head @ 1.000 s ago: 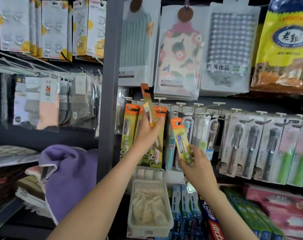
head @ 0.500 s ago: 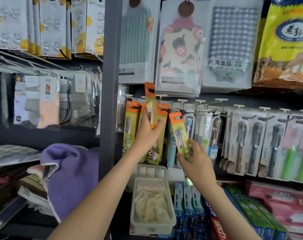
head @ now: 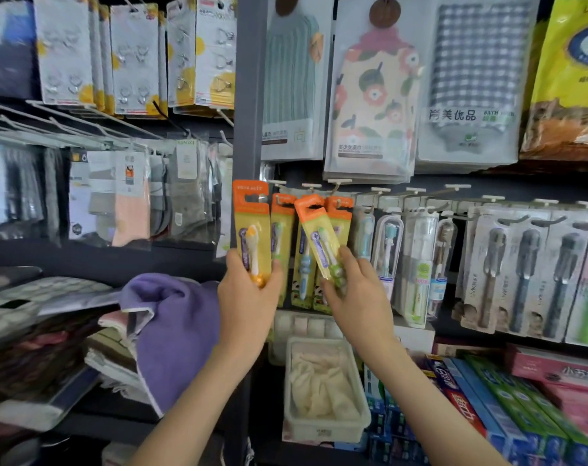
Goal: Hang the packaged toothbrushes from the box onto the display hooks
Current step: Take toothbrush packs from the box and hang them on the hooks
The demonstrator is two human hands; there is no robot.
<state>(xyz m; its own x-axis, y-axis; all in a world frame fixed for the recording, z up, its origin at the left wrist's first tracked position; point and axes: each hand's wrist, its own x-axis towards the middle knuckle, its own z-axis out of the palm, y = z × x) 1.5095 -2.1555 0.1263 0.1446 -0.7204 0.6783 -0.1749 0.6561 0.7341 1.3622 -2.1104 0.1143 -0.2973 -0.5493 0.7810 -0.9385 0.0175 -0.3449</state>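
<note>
Head view: both hands up at the toothbrush row. L hand [head: 245,307] grips the lower end of the orange-brush pack [head: 252,227], fingers wrapped round it. The pack is upright, just R of the grey post [head: 248,95], w/ its header hole level w/ the hooks [head: 381,190]; can't tell if it's on one. R hand [head: 359,297] pinches the green-brush pack [head: 321,237] by its bottom end. That pack's top tilts to the L, in front of the hung packs [head: 281,230] and off any hook. Below the hands sits a white bin [head: 326,428] w/ cloth in it. Purple towel [head: 174,331] is L of the post, toothpaste boxes [head: 470,398] lower R.
</note>
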